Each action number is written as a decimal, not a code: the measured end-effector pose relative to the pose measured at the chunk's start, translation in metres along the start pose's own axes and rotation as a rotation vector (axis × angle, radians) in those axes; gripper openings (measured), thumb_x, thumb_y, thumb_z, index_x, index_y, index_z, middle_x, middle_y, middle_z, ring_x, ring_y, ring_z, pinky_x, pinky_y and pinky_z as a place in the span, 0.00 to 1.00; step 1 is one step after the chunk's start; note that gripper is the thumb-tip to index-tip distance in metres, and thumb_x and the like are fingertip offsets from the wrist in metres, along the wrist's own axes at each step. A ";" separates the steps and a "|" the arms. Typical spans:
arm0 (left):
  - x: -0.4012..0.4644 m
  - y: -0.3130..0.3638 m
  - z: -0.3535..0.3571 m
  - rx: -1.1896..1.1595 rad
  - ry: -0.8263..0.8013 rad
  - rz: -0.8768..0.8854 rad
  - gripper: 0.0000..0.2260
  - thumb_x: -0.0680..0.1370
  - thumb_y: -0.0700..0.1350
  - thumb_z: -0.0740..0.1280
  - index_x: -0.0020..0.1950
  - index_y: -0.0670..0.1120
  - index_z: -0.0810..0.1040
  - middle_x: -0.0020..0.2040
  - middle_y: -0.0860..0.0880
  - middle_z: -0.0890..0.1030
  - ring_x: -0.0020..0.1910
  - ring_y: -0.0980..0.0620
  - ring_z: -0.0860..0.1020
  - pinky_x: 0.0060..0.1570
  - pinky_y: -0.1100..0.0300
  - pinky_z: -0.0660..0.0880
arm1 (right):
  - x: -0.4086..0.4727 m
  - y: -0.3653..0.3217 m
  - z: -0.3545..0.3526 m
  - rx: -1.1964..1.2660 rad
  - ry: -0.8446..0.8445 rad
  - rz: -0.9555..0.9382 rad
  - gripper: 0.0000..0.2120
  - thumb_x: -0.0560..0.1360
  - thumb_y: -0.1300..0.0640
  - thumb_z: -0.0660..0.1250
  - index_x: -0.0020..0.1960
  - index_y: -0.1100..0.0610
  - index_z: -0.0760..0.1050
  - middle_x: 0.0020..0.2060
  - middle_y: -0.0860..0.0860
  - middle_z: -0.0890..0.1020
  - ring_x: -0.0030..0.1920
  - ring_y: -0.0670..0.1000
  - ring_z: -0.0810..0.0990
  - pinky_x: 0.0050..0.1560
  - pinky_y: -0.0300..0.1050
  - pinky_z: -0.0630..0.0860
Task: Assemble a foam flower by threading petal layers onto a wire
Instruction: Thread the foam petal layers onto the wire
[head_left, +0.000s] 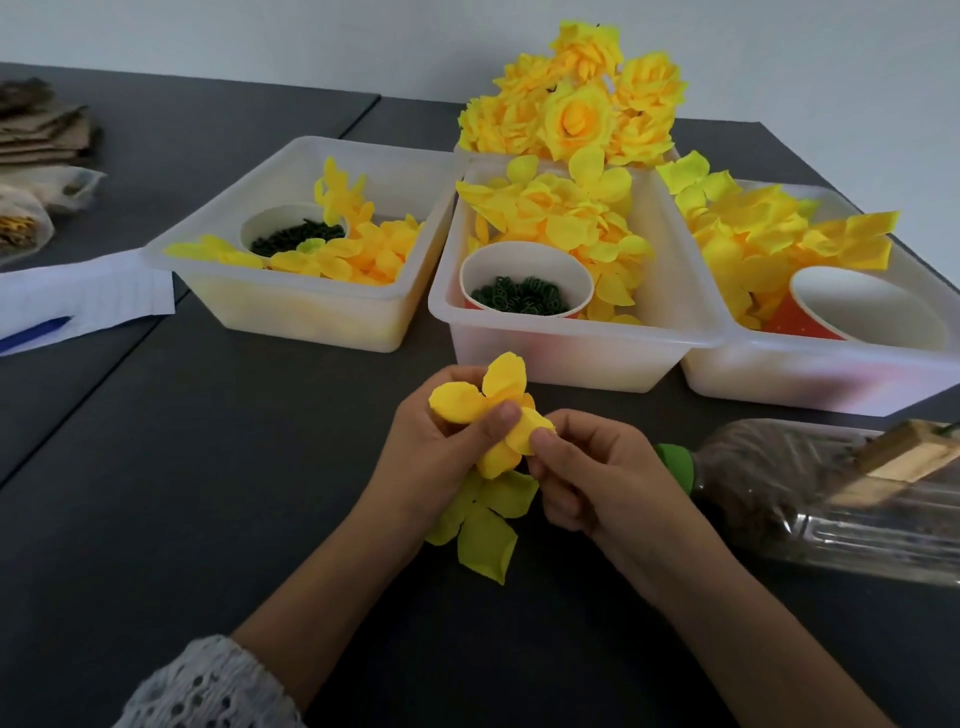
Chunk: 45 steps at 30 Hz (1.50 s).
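Note:
My left hand (441, 447) grips a yellow foam petal layer (488, 410) from below, thumb pressed on its middle. My right hand (582, 467) pinches the right edge of that same petal layer between thumb and forefinger. A larger greenish-yellow petal layer (483, 525) lies under my hands, partly hidden by them. No wire shows; it is hidden if present. Both hands hover just above the dark table (208, 467), in front of the middle tub.
Three white tubs of yellow petals stand behind: left (291, 312), middle (561, 358), right (810, 379), each with a paper cup; two cups hold green rings (524, 296). Finished yellow flowers (576, 104) are piled at the back. A clear bottle (831, 499) lies at right. Paper and pen (78, 301) sit left.

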<state>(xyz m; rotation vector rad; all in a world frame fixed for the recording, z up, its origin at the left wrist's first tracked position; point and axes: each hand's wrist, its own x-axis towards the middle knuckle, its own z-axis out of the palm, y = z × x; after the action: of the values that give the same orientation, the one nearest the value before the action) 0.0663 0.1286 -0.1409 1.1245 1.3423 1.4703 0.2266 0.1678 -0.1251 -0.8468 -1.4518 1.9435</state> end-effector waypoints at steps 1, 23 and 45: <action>0.000 0.000 -0.001 -0.001 0.012 -0.004 0.17 0.69 0.51 0.72 0.55 0.48 0.78 0.41 0.54 0.84 0.39 0.58 0.82 0.37 0.65 0.78 | 0.000 0.000 -0.001 -0.038 0.000 -0.010 0.09 0.71 0.52 0.68 0.38 0.57 0.77 0.24 0.48 0.72 0.23 0.44 0.67 0.24 0.35 0.67; -0.015 0.007 0.009 0.491 0.045 0.531 0.07 0.77 0.43 0.68 0.52 0.43 0.83 0.46 0.50 0.82 0.47 0.55 0.79 0.44 0.66 0.74 | -0.005 0.001 0.010 -0.095 0.137 -0.218 0.09 0.73 0.53 0.64 0.40 0.59 0.75 0.22 0.47 0.70 0.21 0.43 0.65 0.20 0.36 0.66; -0.012 0.001 0.010 0.234 0.018 0.266 0.08 0.75 0.49 0.70 0.52 0.49 0.82 0.45 0.54 0.84 0.46 0.53 0.83 0.46 0.53 0.81 | -0.003 -0.007 0.009 -0.358 0.162 -0.365 0.11 0.71 0.47 0.66 0.43 0.55 0.78 0.28 0.46 0.79 0.25 0.43 0.74 0.24 0.36 0.73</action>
<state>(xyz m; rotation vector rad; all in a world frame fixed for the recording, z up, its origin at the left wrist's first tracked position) 0.0786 0.1193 -0.1408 1.4912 1.4482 1.5402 0.2217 0.1617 -0.1156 -0.8009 -1.7417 1.3410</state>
